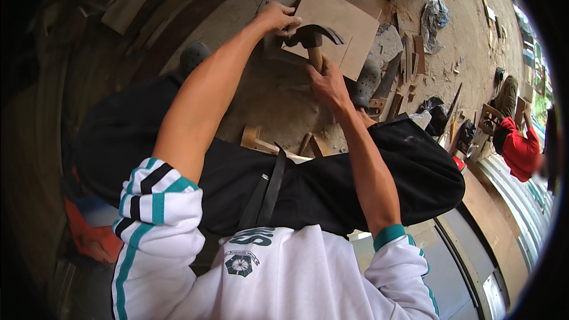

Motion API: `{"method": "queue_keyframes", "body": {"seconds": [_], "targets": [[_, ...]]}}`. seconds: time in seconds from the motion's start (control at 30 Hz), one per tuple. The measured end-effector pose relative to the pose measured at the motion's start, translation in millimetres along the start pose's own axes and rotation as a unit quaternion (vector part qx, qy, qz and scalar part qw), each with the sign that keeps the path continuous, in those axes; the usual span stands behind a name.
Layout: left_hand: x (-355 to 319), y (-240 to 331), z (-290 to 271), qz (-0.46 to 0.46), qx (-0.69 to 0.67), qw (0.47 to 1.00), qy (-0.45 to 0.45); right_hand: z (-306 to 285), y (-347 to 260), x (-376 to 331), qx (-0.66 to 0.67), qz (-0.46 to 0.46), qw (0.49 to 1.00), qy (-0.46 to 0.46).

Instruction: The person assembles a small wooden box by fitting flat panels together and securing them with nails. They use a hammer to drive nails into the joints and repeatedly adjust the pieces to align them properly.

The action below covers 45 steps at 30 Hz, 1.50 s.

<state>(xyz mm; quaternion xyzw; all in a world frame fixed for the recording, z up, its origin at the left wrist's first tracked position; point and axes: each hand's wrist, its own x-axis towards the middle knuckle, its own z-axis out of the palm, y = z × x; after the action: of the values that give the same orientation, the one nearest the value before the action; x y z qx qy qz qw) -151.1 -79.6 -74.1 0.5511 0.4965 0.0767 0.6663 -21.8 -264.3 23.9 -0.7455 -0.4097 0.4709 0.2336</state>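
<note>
My right hand (331, 86) is wrapped round the wooden handle of a claw hammer (313, 35). Its dark head hovers over, or rests against, a flat tan wooden board (341, 15); I cannot tell which. Thin lines mark the board's face. At the board's left edge is my left hand (277, 19), fingers drawn together, tips close to the hammer's striking end. Whatever they pinch there is too small to make out. The board sits tilted between my feet, its lower right corner by a grey clog (365, 80).
A handsaw (386, 80) lies right of the clog, among wood offcuts (415, 53). Crumpled clear plastic (434, 21) is farther off. Long planks (172, 18) lie at the upper left, wood pieces (261, 141) before my lap. A person in red (520, 148) works at far right.
</note>
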Motion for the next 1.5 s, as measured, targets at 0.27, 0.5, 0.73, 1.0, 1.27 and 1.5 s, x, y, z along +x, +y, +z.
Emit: {"method": "queue_keyframes", "body": {"seconds": [0.27,0.5,0.73,1.0,1.27,1.5], "targets": [[-13,13,3,-0.009,-0.033,0.999,-0.013,6,-2,4,0.068,0.043,0.997,-0.016],[-13,13,1,-0.017,-0.004,1.0,0.005,14,-12,-27,0.022,-0.145,0.974,0.174],[-10,15,-1,-0.025,-0.021,0.999,0.013,37,14,-22,-0.073,-0.145,0.978,0.131],[-6,10,0,-0.009,-0.003,1.0,-0.006,30,-12,-37,-0.06,-0.299,0.931,0.202],[4,-2,0,-0.009,-0.01,1.0,0.002,30,-16,-32,-0.054,-0.145,0.979,0.131],[12,-4,0,-0.005,-0.009,1.0,0.004,51,12,-30,-0.023,-0.153,0.976,0.155]]}}
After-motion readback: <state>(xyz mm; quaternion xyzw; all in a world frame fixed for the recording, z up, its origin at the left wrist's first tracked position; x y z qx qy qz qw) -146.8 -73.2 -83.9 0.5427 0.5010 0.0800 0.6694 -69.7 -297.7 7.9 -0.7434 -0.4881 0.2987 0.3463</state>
